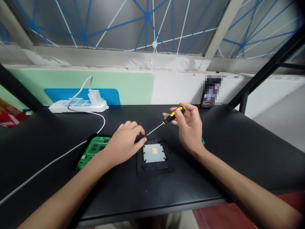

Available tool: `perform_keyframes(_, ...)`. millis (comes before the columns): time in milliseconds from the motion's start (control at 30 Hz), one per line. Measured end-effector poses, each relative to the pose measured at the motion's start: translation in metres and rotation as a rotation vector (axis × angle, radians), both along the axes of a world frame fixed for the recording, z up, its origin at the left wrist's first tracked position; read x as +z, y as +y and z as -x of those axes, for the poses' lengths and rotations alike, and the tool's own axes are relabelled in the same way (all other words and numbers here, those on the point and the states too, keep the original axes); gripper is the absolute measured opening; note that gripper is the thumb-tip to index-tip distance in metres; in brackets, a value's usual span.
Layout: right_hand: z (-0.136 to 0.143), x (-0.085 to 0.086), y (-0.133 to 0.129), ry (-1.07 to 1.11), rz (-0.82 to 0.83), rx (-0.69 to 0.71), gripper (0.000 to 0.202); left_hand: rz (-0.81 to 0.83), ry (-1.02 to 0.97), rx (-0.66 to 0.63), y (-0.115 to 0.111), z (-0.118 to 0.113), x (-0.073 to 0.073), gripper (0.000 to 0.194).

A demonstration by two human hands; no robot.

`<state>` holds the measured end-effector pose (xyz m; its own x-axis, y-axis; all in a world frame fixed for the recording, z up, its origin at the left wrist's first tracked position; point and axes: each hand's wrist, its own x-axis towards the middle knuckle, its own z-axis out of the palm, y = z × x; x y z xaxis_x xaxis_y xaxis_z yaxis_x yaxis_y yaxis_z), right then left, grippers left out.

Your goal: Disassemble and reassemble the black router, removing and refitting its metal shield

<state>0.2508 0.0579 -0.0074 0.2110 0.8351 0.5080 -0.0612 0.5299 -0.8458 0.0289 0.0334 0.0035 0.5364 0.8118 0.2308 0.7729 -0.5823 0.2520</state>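
A yellow and black screwdriver (174, 115) is held by its handle in my right hand (190, 128), its shaft slanting down to the left. Its tip is beside the thumb and index finger of my left hand (126, 141). Those two fingertips are close together near the tip; whether a small part is between them is too small to tell. Just below lies a black casing (162, 166) with a silver metal plate (149, 156) and a small yellow pad (154, 150) on it. A green circuit board (91, 152) in a black frame is partly covered by my left hand and forearm.
A white power strip (56, 106) with a plugged-in charger (94, 97) stands at the back left, its white cable (54, 161) crossing the black table (114, 200). A phone (207, 95) leans on the back wall. A green object (203, 141) shows behind my right wrist. Red packaging (11, 114) is far left.
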Motion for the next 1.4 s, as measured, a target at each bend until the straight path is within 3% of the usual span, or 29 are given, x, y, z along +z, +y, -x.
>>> perform_keyframes(200, 0.0, -0.001, 0.001, 0.002, -0.035, 0.002, 0.028, -0.04, 0.034, 0.0, 0.0, -0.003, -0.002, 0.015)
perform_keyframes(433, -0.002, 0.006, -0.002, -0.046, -0.079, -0.089, 0.025, -0.038, 0.018, 0.042, 0.005, 0.0, -0.007, 0.013)
perform_keyframes(667, 0.001, 0.009, -0.01, -0.065, -0.123, -0.062, 0.025, 0.028, -0.005, 0.01, 0.0, 0.007, 0.004, 0.019)
perform_keyframes(767, 0.003, 0.008, -0.013, -0.078, -0.144, -0.044, 0.025, 0.103, 0.018, -0.059, -0.008, 0.009, 0.013, 0.035)
perform_keyframes(900, 0.007, 0.009, -0.016, -0.082, -0.2, -0.015, 0.025, 0.215, 0.093, -0.139, -0.019, 0.01, 0.02, 0.077)
perform_keyframes(1033, 0.015, 0.011, -0.017, -0.099, -0.283, 0.018, 0.027, 0.235, 0.143, -0.178, -0.023, 0.011, 0.018, 0.096)
perform_keyframes(1400, 0.043, 0.012, -0.018, -0.192, -0.369, 0.081, 0.036, 0.237, 0.164, -0.195, -0.026, 0.004, 0.018, 0.08)
